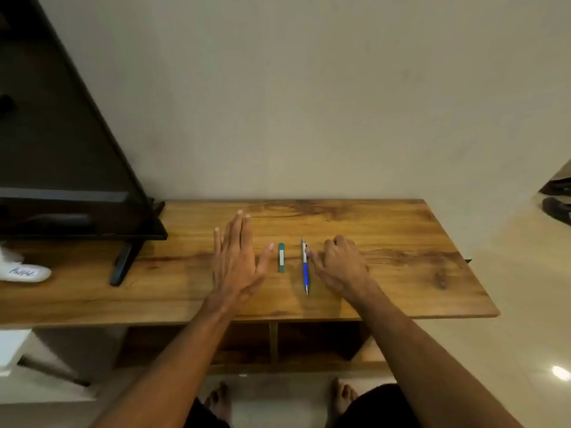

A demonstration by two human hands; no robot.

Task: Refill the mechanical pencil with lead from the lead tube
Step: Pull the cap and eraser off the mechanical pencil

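Note:
A blue and silver mechanical pencil (305,267) lies on the wooden table (401,273), tip pointing toward me. Just left of it, and parallel to it, lies a small green lead tube (281,257). My left hand (236,261) rests flat on the table left of the tube, fingers straight, thumb spread toward the tube without touching it. My right hand (338,264) rests on the table right of the pencil with its fingers curled under. Its thumb tip reaches the pencil's upper part near the clip, but nothing is held.
A black TV (61,149) on a stand (122,264) fills the table's left end. A white labelled object (24,271) lies at the far left. A wall runs behind the table, open shelves sit below it, and my bare feet (341,396) stand on the floor.

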